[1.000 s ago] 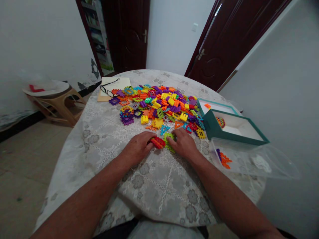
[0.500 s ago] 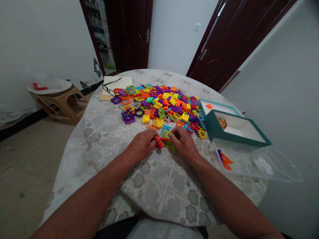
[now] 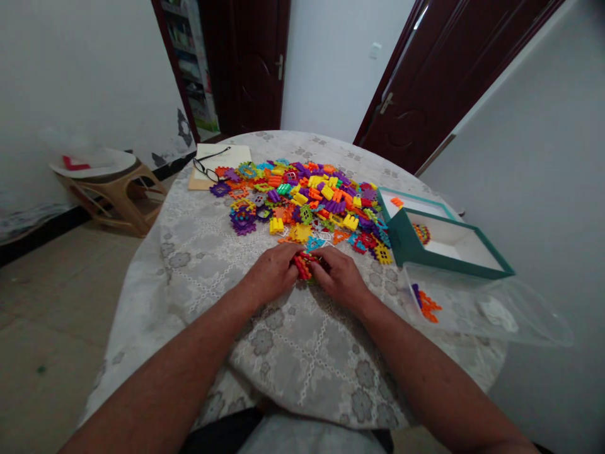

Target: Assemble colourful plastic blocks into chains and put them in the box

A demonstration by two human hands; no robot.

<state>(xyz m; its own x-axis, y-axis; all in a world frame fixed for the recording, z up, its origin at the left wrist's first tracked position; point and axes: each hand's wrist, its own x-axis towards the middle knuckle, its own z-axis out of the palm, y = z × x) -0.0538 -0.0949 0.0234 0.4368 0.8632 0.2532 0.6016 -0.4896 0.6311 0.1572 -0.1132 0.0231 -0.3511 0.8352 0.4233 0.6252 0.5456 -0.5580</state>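
Note:
My left hand is closed on red interlocking building pieces just above the near middle of the table. From the other side, my right hand presses its thumb and fingers around the same cluster. A bit of green shows beneath the red, but the right fingers hide most of it. Just beyond the hands lies a large heap of loose plastic building pieces in many colours. A yellow piece and a light blue piece lie at its near edge.
A green box and a clear plastic bin with a few pieces stand at the right. Glasses rest on a notebook at the far left. A patterned cloth covers the round table.
My right hand has moved left, bringing the green piece against the red one in my left hand. The fingers now cover most of the green. The left hand stays nearly in place.

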